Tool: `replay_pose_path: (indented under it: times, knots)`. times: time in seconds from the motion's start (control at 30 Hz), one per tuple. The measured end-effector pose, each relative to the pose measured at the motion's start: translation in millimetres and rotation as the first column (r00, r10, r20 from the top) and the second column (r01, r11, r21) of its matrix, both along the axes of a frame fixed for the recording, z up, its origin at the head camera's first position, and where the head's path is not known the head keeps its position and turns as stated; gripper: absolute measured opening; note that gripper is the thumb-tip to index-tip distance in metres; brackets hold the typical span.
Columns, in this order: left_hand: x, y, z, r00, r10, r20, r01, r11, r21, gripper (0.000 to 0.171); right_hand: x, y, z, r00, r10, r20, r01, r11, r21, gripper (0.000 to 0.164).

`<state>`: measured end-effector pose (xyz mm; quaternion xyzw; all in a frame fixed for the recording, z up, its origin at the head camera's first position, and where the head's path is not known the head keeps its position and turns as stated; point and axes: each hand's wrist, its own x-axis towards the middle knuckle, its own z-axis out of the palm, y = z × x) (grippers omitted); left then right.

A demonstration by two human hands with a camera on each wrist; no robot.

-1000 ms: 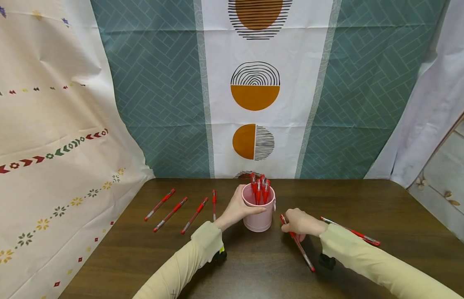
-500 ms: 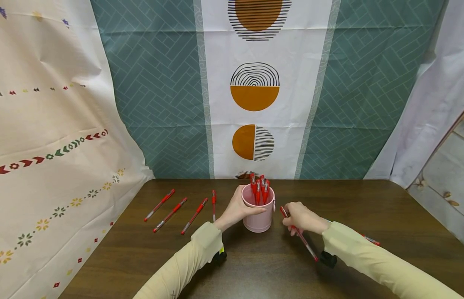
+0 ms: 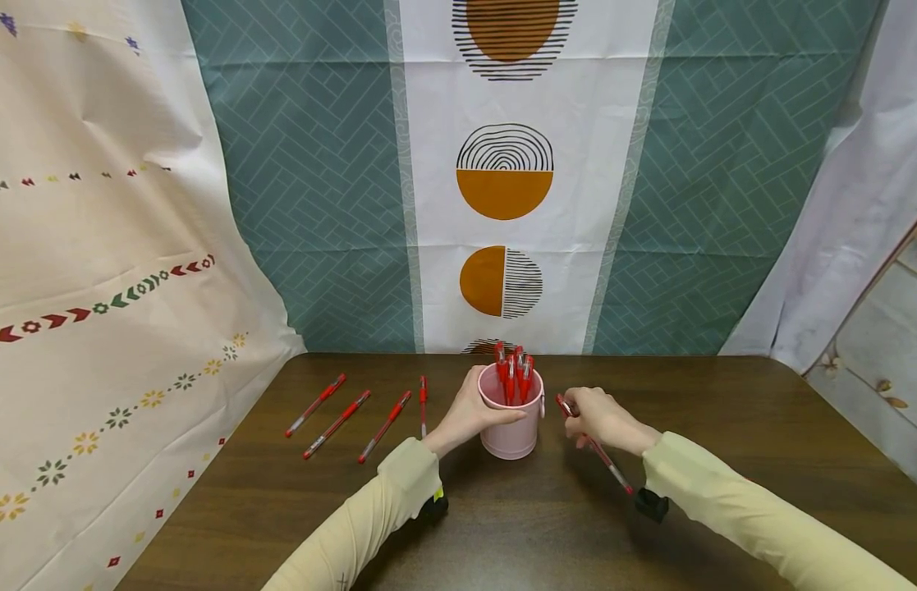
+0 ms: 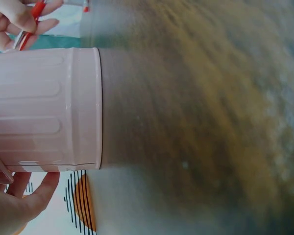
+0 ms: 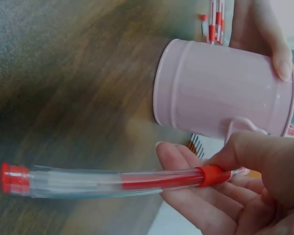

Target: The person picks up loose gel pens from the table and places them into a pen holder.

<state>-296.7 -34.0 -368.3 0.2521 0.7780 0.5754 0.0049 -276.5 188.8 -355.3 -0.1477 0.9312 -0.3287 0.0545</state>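
Note:
A pink bucket (image 3: 510, 442) stands upright on the table with several red-capped pens (image 3: 511, 379) in it. My left hand (image 3: 469, 417) grips the bucket from its left side, thumb along the near rim and fingers behind. Just right of the bucket, my right hand (image 3: 604, 420) pinches a red gel pen (image 5: 147, 182) between thumb and fingers. That pen is held tilted above the table, capped end up and its plain red end down toward me. In the left wrist view, the bucket's wall (image 4: 34, 107) hides most of my left hand.
Several red pens (image 3: 385, 427) lie spaced apart on the dark wooden table (image 3: 502, 533), left of the bucket. Another pen on the right is almost wholly hidden behind my right sleeve (image 3: 746, 509). Patterned cloths (image 3: 318, 205) hang behind and beside the table.
My right hand has risen from the table with the pen and moved slightly away from me and right. Its sleeve now covers the pen on the right. My left hand and the bucket stay put.

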Motion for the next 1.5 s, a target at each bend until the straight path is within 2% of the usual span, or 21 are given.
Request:
replay_pose_path:
  times: [0.07, 0.27, 0.37, 0.6, 0.7, 0.83, 1.0, 1.23, 1.3, 1.5]
  knots:
    - [-4.0, 0, -3.8, 1.0, -0.002, -0.004, 0.002, 1.0, 0.003, 0.077, -0.7, 1, 1.0, 1.0, 0.002, -0.003, -0.002, 1.0, -0.01, 0.011]
    - [-23.1, 3, -26.1, 1.0, 0.027, -0.007, -0.027, 1.0, -0.004, 0.078, -1.4, 4, 5.9, 0.999, 0.029, -0.023, -0.03, 0.999, -0.022, 0.009]
    - [-25.7, 3, -29.7, 0.999, 0.045, -0.013, -0.045, 0.999, -0.009, 0.076, -3.1, 7, 8.5, 0.998, 0.037, -0.048, -0.039, 0.999, -0.033, 0.008]
    - [-26.9, 3, -31.4, 0.999, 0.044, -0.027, -0.044, 0.999, 0.008, 0.076, -7.2, 14, 16.7, 0.999, 0.018, -0.042, -0.023, 0.993, -0.119, 0.012]
    - [-27.8, 3, -31.9, 0.998, 0.046, -0.032, -0.046, 0.999, 0.007, 0.076, -7.6, 16, 20.8, 0.997, 0.022, -0.071, -0.031, 0.992, -0.122, 0.016]
    - [-27.7, 3, -31.9, 0.998, 0.05, -0.023, -0.05, 0.999, 0.002, 0.076, -9.7, 18, 25.9, 0.995, 0.017, -0.101, -0.03, 0.991, -0.127, 0.011]
    - [-27.0, 3, -31.5, 0.999, 0.046, -0.022, -0.046, 0.999, -0.004, 0.076, -15.2, 22, 36.2, 0.991, 0.002, -0.134, -0.02, 0.99, -0.139, 0.012]
    - [-27.0, 3, -31.3, 0.998, 0.052, -0.023, -0.052, 0.999, -0.005, 0.075, -18.3, 25, 51.5, 0.987, -0.031, -0.159, 0.007, 0.989, -0.148, 0.004]
    - [-24.2, 3, -28.0, 0.999, 0.045, -0.022, -0.045, 0.999, 0.0, 0.075, -18.4, 26, 53.6, 0.985, -0.044, -0.165, 0.018, 0.988, -0.154, 0.007]
    - [-24.4, 3, -28.5, 0.999, 0.034, -0.02, -0.034, 0.999, 0.002, 0.075, -19.0, 26, 57.2, 0.978, -0.074, -0.196, 0.039, 0.983, -0.178, 0.011]
